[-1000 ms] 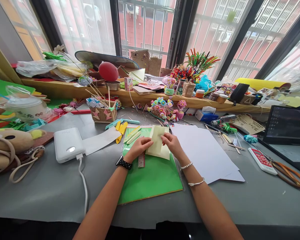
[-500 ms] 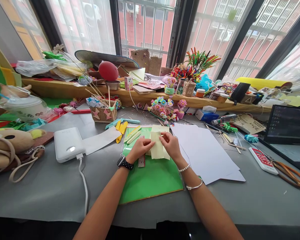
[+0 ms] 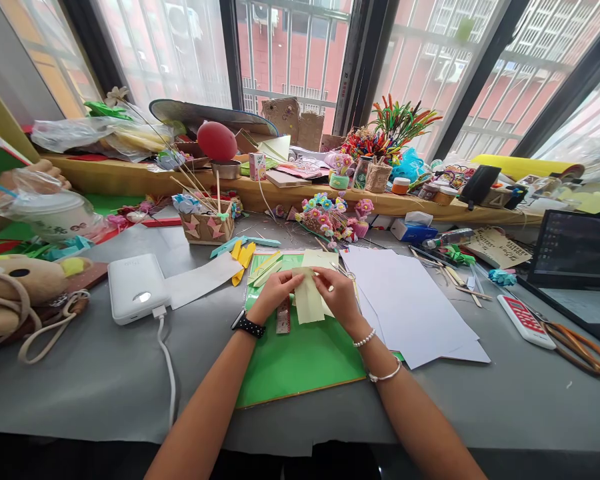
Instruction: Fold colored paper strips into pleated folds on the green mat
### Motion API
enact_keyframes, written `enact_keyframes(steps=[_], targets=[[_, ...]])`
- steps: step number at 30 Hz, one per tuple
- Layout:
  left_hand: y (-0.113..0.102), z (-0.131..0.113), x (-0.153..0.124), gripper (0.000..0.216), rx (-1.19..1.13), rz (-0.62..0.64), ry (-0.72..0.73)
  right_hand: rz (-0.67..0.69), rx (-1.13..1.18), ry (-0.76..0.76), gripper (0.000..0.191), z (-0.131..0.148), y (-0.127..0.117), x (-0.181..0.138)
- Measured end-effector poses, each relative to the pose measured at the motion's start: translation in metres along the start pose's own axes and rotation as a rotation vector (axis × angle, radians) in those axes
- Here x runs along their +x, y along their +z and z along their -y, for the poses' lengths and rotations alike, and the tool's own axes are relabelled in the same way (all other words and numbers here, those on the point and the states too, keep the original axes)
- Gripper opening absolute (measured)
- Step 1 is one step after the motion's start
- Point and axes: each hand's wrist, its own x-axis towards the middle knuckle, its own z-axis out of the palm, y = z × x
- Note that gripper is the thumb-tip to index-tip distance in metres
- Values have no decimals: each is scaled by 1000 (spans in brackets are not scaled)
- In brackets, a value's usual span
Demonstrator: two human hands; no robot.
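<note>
A pale yellow strip of paper is pinched along its far edge between my two hands, above a green board. My left hand grips the left corner and my right hand the right one, fingertips close together. Under the strip lies another pale yellow paper, partly covered. A small ruler rests beside my left hand. Folded pale green paper strips sit at the board's far left corner. Scissors show partly behind my right hand.
White paper sheets lie to the right, a white power bank with a cable to the left. Further back stand a cardboard box of sticks and crocheted flowers. Another person's hand is at far left, near a lidded cup.
My hands have brought the paper strip slightly left and turned it, with both now gripping its far edge. The scissors have come into view. The other person's hand at left has shifted.
</note>
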Motion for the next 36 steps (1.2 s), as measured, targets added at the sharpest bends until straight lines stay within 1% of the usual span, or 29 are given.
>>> enact_keyframes(steps=[3, 7, 12, 17, 20, 25, 31, 36], targets=[[0, -1, -1, 27, -30, -9, -15, -35, -60, -57, 24, 0, 0, -1], [0, -1, -1, 29, -58, 1, -29, -94, -53, -111, 23, 0, 1, -2], [0, -1, -1, 30, -46, -8, -26, -88, -49, -197, 23, 0, -1, -2], [-1, 1, 1, 32, -16, -17, 4, -68, -54, -246, 25, -3, 0, -3], [-2, 2, 2, 33, 10, -37, 19, -45, -59, -249, 26, -4, 0, -3], [-2, 0, 1, 35, 53, -63, 38, 11, -63, -206, 27, -3, 0, -4], [-2, -3, 0, 34, 59, -72, 56, 18, -46, -202, 27, -5, 1, -3], [-2, -4, -2, 31, 43, -87, 45, 28, -19, -208, 26, -3, 0, -3]])
